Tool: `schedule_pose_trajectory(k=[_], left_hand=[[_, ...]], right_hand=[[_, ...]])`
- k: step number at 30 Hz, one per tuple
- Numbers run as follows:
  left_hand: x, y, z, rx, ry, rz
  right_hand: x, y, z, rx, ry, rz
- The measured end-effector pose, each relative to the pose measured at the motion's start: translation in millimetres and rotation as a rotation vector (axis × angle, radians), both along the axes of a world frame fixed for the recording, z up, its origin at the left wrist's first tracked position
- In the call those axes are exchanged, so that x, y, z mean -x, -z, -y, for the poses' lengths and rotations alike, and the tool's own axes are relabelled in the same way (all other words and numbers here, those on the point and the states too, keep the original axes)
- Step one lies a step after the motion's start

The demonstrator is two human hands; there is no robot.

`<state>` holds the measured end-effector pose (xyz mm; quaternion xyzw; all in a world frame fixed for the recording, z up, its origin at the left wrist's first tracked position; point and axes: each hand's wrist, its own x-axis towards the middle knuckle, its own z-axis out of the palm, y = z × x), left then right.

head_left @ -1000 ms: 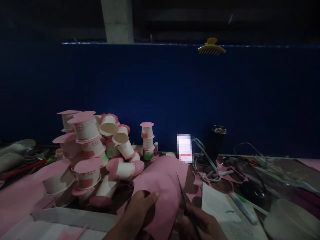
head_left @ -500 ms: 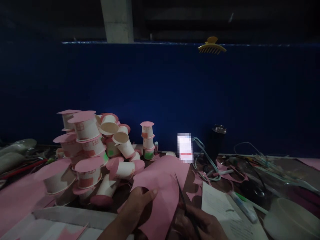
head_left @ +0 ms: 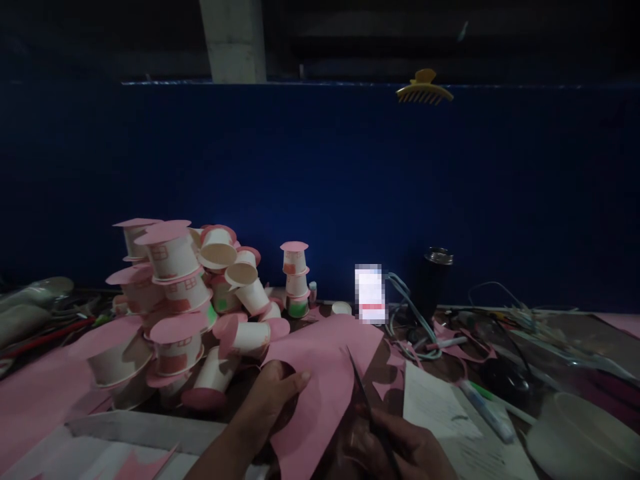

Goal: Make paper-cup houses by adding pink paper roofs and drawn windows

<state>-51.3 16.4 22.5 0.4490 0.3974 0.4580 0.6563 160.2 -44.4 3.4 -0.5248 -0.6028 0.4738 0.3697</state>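
Note:
A large sheet of pink paper (head_left: 325,380), with curved notches in its left side, spreads in front of me. My left hand (head_left: 273,400) grips its left edge, thumb on top and the other fingers underneath. My right hand (head_left: 400,440) is closed around dark scissors (head_left: 367,400) near the sheet's right edge. Their blades point away from me and up, over the paper; the handles are mostly hidden by my fingers. To the left rises a pile of white paper cups (head_left: 173,257) with pink paper discs and drawn windows.
Behind the sheet stand a small cup tower (head_left: 296,283) and a bright phone (head_left: 371,293). On the right are a black bottle (head_left: 434,283), a coiled cable (head_left: 415,327), printed paper (head_left: 445,420), a marker (head_left: 485,413) and a white bowl (head_left: 583,433). A white box (head_left: 150,427) is front left.
The pink sheet has turned and shifted slightly within my left hand, its lower part swinging a little. My right hand and the scissors have moved only slightly.

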Motion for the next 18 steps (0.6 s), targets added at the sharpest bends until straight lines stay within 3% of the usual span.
schedule_pose_trajectory(k=[8,13,18], left_hand=[[4.8,-0.6,-4.9,-0.03,-0.068,-0.067],[10.6,-5.6,-2.8,0.021,-0.084,-0.22],[11.3,0.6,-1.3,0.062,-0.023,-0.287]], right_hand=[[-1.2,-3.7,2.1,0.009,0.009,0.02],[1.3,-12.0,1.6,-0.011,-0.027,0.011],[5.5,-19.9,2.9,0.022,-0.048,-0.116]])
